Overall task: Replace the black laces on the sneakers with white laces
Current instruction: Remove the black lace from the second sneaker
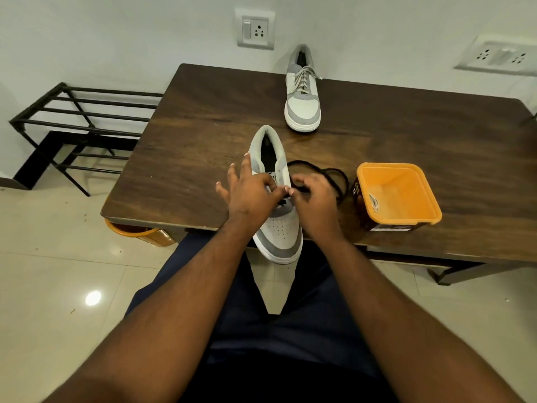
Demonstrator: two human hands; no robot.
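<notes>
Pinching black lace (319,174), both hands' (254,193) grips work the toe-toward-person near sneaker (279,228).

1. Both forearms are bare from wrist to frame edge, with no sleeves showing.
2. The left hand (252,191) and the right hand (315,202) wear no gloves, rings or watch.
3. Below the table (203,117) edge, dark navy trousers (296,324) cover both thighs, the fabric plain and softly creased.
</notes>
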